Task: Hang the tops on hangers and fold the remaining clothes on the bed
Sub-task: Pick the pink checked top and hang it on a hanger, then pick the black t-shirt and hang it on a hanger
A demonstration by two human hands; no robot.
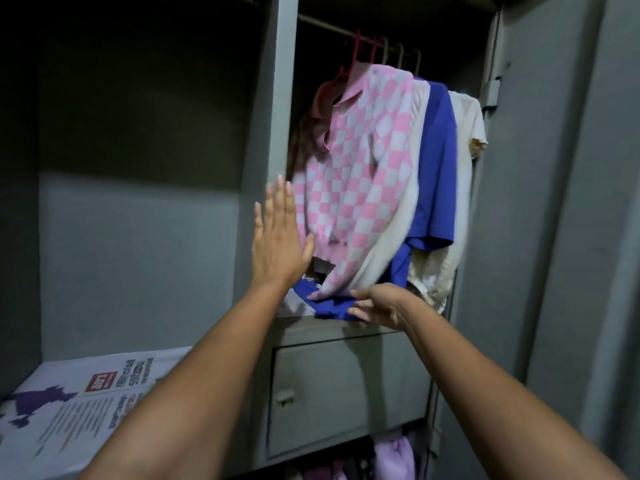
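Light: dim, came from the front; wardrobe point(145, 98) top sank into shadow.
Sharpness: soft, edges bent.

You face a grey metal wardrobe point(554, 237) with a closed drawer point(346, 393) set in its right half, a small handle point(284, 396) on the drawer's front. On the shelf point(207, 355) at your lower left lies a sheet of newspaper point(79, 403), printed side up.

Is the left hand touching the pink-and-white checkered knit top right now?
Touching. In the head view the left hand's thumb overlaps the hem edge of the pink-and-white checkered knit top, with no gap visible; its straight fingers lie beside the cloth.
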